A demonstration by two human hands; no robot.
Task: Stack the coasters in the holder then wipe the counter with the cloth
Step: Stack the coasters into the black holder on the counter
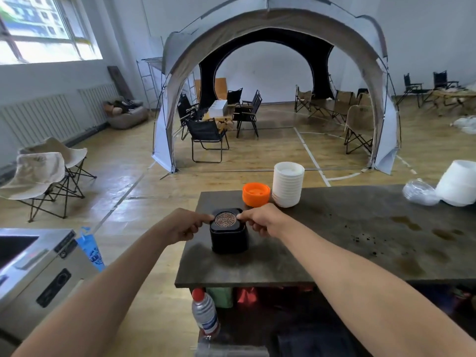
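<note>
A black, rounded-square coaster holder (pixel 229 239) stands near the left end of the dark counter (pixel 347 243). A round coaster (pixel 225 219) with a copper lattice pattern lies at its top. My left hand (pixel 186 225) pinches the coaster's left edge and my right hand (pixel 260 219) pinches its right edge, both at the holder's rim. No cloth is in view. Brown spill marks and dark specks dot the counter to the right.
An orange lid (pixel 256 194) and a stack of white bowls (pixel 287 184) stand behind the holder. Clear plastic lids (pixel 419 193) and a white container (pixel 458 184) sit at the far right. A bottle (pixel 204 315) stands below the counter's front edge; a steel appliance (pixel 38 269) is on the left.
</note>
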